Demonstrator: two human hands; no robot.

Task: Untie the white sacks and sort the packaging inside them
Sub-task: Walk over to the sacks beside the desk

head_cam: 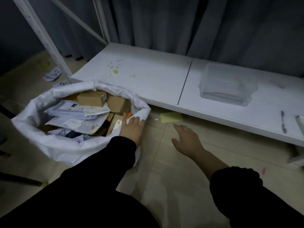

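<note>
White sack [62, 150] sits on the floor at the left, mouth already open and stuffed with parcels. Left hand [131, 129] is at its right rim, grip loose and empty, with a small box [115, 125] just left of its fingers. Right hand [185, 139] hovers spread and empty over the floor, farther off, so I'd say left goes in.

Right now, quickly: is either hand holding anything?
Left hand: open, fingers straight at the rim of the white sack, holding nothing.
Right hand: open above the floor, holding nothing.
</note>
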